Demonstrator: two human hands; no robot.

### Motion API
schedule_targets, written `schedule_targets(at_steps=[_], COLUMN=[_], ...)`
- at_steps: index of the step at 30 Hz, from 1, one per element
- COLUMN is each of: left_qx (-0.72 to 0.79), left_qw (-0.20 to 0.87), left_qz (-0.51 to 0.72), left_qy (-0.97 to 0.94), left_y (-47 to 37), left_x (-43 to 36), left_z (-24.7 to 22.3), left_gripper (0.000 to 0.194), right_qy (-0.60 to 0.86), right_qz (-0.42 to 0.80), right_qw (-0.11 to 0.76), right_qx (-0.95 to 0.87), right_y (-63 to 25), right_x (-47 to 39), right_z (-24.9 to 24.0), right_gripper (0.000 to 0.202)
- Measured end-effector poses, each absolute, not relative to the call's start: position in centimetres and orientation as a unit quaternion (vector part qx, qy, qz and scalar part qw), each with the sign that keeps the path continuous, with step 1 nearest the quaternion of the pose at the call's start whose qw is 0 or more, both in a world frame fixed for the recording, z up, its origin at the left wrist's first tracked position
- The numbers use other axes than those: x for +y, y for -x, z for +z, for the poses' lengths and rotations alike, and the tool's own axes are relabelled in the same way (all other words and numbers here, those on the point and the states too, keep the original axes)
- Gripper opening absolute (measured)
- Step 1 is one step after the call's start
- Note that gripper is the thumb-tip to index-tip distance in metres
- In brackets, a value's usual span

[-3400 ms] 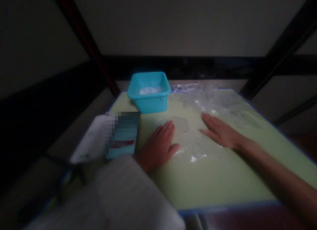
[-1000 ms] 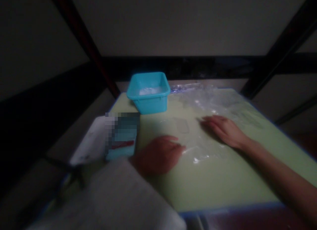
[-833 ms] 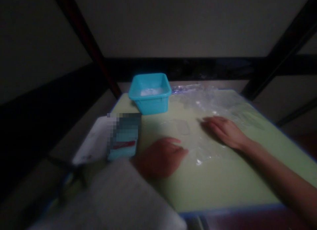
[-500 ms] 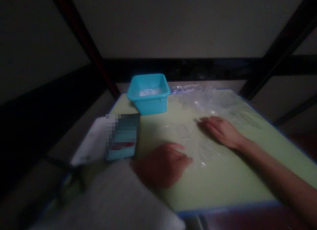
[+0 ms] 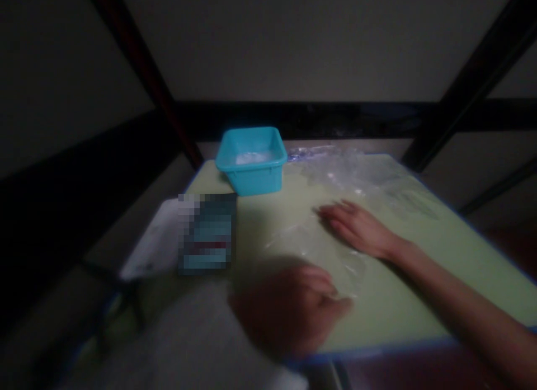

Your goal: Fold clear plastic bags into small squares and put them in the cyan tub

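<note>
A thin clear plastic bag (image 5: 308,239) lies flat on the yellow-green table (image 5: 398,317), between my two hands. My left hand (image 5: 297,306) is at the bag's near edge, its fingers curled and the thumb close to them, pinching the plastic; motion blurs it somewhat. On the bag's far right side rests my right hand (image 5: 356,228), palm down, with its fingers stretched out to the left and nothing gripped in them.
A turquoise basket (image 5: 258,180) with whitish contents stands at the back left. More clear plastic (image 5: 361,174) is spread over the back right. At the left lie a blurred-out dark and teal item (image 5: 207,233) and a white sheet (image 5: 155,239).
My left hand has moved nearer and to the right, and the bag's near edge has shifted the same way. My right hand has slid a little to the left.
</note>
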State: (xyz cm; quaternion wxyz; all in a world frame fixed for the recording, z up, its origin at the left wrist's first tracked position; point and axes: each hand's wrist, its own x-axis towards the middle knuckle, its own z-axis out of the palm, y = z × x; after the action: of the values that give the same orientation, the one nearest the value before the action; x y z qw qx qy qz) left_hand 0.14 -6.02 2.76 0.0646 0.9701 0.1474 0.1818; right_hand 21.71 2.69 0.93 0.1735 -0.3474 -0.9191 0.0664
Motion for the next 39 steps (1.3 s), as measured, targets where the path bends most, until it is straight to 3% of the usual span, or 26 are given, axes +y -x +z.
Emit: schedule_targets(at_steps=[16,32,35,39], left_qx=[0.061,0.037,0.087,0.361], left_qw=[0.131,0.189,0.156,0.09], left_qz=[0.144,0.167,0.23,0.323], left_qy=[-0.979,-0.967,-0.957,-0.87], left_y=[-1.0,-1.3,-0.2,1.8], left_x=[-6.1,-6.9,-5.7,-2.2], left_z=[1.3,1.5,2.0,1.3], left_gripper=[0.059,0.056,0.052,0.033], right_qy=[0.306,0.215,0.238,0.277], right_qz=[0.088,0.134,0.117,0.072], right_qw=[0.132,0.102,0.154,0.204], right_qx=[-0.939,-0.962,-0.952,-0.936], right_y=[-20.0,-19.5,-21.0,-23.4], right_x=[1.7,1.1,1.7,2.5], right_z=[1.1,1.5,1.7,1.8], right_gripper=[0.042,0.051,0.046,0.04])
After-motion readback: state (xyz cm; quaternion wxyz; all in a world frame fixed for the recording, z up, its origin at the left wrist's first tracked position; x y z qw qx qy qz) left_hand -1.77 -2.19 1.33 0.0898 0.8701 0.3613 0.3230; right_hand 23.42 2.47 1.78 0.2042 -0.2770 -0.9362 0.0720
